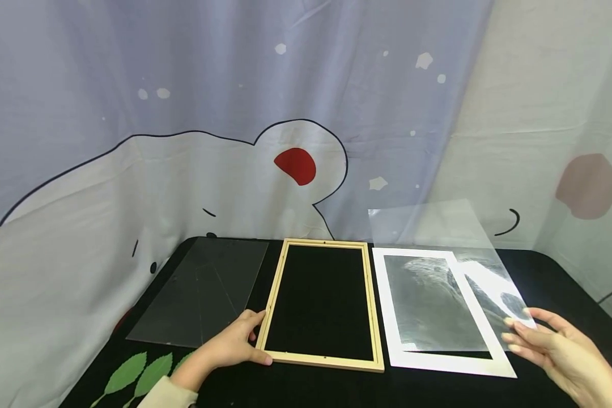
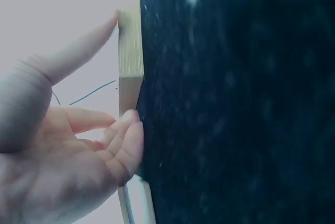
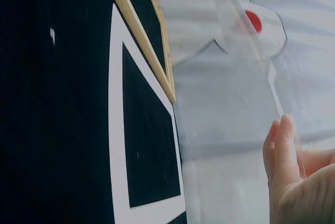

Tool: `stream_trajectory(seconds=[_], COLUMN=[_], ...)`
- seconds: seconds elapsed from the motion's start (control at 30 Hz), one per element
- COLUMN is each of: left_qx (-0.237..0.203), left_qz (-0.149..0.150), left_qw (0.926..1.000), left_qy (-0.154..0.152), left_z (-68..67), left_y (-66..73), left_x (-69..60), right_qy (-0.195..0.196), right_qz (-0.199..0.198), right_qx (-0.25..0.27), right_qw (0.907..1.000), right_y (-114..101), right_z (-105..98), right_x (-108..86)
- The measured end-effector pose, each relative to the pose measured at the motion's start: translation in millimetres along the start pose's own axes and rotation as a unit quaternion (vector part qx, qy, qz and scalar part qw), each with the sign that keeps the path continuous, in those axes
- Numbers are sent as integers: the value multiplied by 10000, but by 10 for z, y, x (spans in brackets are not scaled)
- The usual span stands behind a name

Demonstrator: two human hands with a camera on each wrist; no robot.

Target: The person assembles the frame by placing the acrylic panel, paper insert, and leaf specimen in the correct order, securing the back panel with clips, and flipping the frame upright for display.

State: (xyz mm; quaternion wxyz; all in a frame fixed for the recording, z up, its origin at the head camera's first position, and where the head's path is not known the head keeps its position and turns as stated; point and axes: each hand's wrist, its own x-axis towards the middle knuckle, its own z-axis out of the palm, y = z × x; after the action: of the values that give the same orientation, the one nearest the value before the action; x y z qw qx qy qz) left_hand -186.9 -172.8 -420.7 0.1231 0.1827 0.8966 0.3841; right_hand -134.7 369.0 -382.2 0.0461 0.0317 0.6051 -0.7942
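Note:
A light wooden picture frame [image 1: 323, 361] lies flat on the black tabletop. My left hand [image 1: 232, 343] grips its near left corner, thumb on the front edge and fingers along the left side; the left wrist view shows the corner's end grain between them. At the right, my right hand [image 1: 556, 345] pinches the near right edge of a clear plastic sheet [image 1: 423, 226]. That sheet is raised and tilted above a white mat [image 1: 454, 365] with a rectangular opening. In the right wrist view, the thumb and fingers [image 3: 285, 145] hold the sheet's edge.
A dark backing panel [image 1: 204, 289] lies left of the frame. Green leaf shapes [image 1: 127, 371] are at the near left of the black table surface [image 1: 413, 391]. Behind the table hangs a printed curtain [image 1: 209, 175] with a red spot.

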Motion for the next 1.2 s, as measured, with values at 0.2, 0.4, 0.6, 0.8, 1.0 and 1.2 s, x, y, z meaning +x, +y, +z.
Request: stream_trajectory(seconds=[0.2,0.4,0.6,0.8,1.0,1.2], left_qx=[87,-199,-1200,-2123,-2995,-3669], left_qz=[-197,-461,-341,-77,15,-32], left_qw=[9995,9950,9856,9676,9463,9258], left_qy=[248,865,1137,1363,1218,910], left_z=[-41,-25,44,136,218,276], left_y=[101,283,480,642,688,661], left_x=[-21,7,52,134,247,334], right_qy=[183,203,136,255,351,448], right_qz=[198,236,95,176,205,287], right_qx=[-304,-301,-222,-203,-191,-248], right_qw=[9992,9991,9996,9993,9990,9983], right_y=[42,105,193,252,313,356], right_z=[280,549,763,999,1257,1441], right_x=[87,154,223,303,353,375])
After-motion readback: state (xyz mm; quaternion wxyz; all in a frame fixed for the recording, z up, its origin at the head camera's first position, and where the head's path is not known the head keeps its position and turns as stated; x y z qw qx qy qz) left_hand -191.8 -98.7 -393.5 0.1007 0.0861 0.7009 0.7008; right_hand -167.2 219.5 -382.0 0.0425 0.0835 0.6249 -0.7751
